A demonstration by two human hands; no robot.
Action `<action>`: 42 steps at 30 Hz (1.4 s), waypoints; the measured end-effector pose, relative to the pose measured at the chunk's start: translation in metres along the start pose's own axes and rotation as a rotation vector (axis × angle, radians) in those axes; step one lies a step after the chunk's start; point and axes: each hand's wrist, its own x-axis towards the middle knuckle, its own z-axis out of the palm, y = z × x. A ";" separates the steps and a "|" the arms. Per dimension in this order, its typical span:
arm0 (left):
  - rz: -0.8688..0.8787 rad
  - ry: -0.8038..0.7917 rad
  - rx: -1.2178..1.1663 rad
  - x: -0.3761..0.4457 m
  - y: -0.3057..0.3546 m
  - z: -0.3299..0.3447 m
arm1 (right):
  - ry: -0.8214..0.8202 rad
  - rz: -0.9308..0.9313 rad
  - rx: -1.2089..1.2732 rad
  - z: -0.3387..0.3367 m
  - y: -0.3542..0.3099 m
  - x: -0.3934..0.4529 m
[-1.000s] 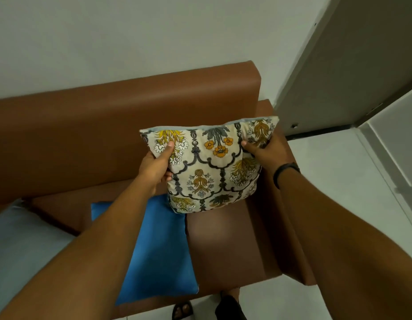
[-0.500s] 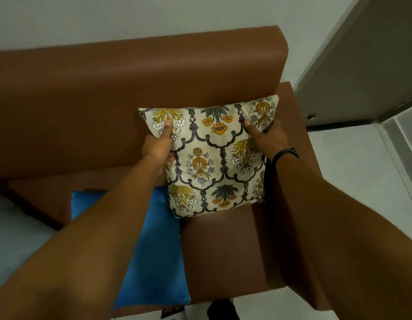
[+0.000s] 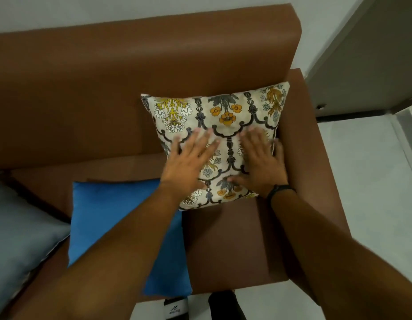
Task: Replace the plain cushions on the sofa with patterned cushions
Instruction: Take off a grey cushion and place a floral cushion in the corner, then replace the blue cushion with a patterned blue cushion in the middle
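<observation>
Head view: downward look at a brown sofa (image 3: 108, 88) filling the upper and middle frame; grey floor at right
Patterned cushion (image 3: 220, 144): centre-right of frame; propped against the backrest and tucked beside the right armrest (image 3: 302, 135); its lower edge overlaps a corner of the blue cushion
Left hand (image 3: 189, 160): flat on the cushion's lower-left face; fingers spread, gripping nothing
Right hand (image 3: 261, 163): flat on the cushion's lower-right face, fingers spread and slightly blurred; dark band at the wrist
Blue cushion (image 3: 103, 218): plain; lying flat on the seat, lower centre-left, partly under the left forearm
Grey cushion (image 3: 18, 232): plain; lower left edge of frame
Step in hand: judged to be pressing the patterned cushion into place
Next move: likely calls for lifting both palms away and clearing the plain cushions off the seat
</observation>
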 end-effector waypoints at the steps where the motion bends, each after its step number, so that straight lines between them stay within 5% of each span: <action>1: -0.047 -0.007 -0.006 -0.005 -0.015 0.003 | 0.016 0.145 0.040 -0.003 0.014 0.000; 4: -0.173 0.003 -0.060 -0.022 -0.037 0.004 | 0.081 0.325 0.099 -0.008 0.038 -0.012; 8: 0.009 0.089 -0.135 -0.025 -0.002 -0.002 | 0.046 -0.065 0.080 -0.002 0.012 -0.017; 10: 0.033 -0.035 -0.175 -0.037 0.013 0.003 | 0.042 -0.029 0.096 0.003 -0.004 -0.018; 14: -0.557 -0.178 -0.516 -0.104 -0.017 0.029 | 0.118 0.550 0.374 0.005 -0.033 -0.039; 17: -0.905 -0.080 -0.635 -0.190 -0.061 0.047 | 0.190 0.689 0.517 0.012 -0.092 -0.079; 21: -1.296 -0.156 -0.812 -0.282 -0.101 0.070 | -0.341 0.778 0.904 0.026 -0.179 -0.131; 25: -1.172 -0.057 -1.200 -0.323 -0.121 0.085 | -0.672 0.871 1.265 0.074 -0.247 -0.162; 28: -1.137 0.015 -1.239 -0.334 -0.129 0.089 | -0.647 0.855 1.213 0.090 -0.272 -0.161; 36: -1.294 -0.196 -1.410 -0.356 -0.180 0.096 | -0.620 0.862 1.156 0.068 -0.311 -0.116; 42: -1.216 -0.258 -1.395 -0.356 -0.222 0.063 | -0.641 0.906 1.131 0.008 -0.303 -0.077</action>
